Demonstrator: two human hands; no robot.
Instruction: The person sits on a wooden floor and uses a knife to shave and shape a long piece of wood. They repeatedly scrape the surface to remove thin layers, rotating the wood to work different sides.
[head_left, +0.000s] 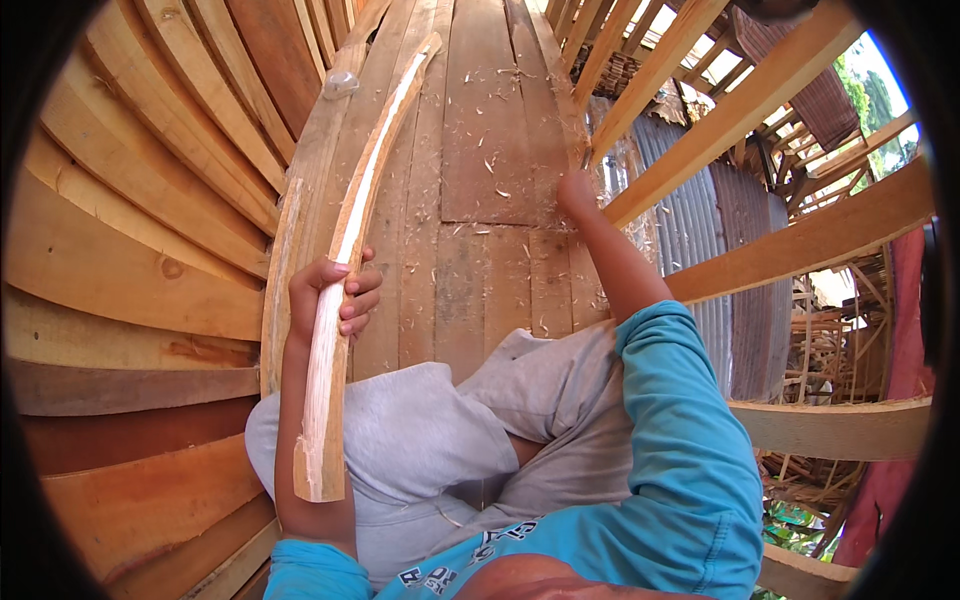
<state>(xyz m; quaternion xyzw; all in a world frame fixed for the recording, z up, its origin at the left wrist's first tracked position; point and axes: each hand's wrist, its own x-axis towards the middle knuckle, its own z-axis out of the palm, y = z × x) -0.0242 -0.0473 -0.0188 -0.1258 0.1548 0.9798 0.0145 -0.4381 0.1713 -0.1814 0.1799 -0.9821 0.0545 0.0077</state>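
A long, slightly curved piece of wood (pixel 362 205) runs from above my lap toward the far planks, with a pale, freshly shaved strip along its face. My left hand (pixel 338 292) is wrapped round its near half, fingers curling over the right side. The broad, squared end rests over my left forearm. Out to the right, my right hand (pixel 577 196) is closed at the edge of the floor beside the slats. A small dark tip shows just beyond that hand, but what the fingers hold is too small to make out.
Pale shavings (pixel 490 165) lie scattered over the plank floor (pixel 460 290). A wall of stacked boards (pixel 150 240) stands on the left. Wooden slats (pixel 740 110) form an open railing on the right, with corrugated metal sheets (pixel 690 200) beyond. A small clear object (pixel 341 84) sits far left.
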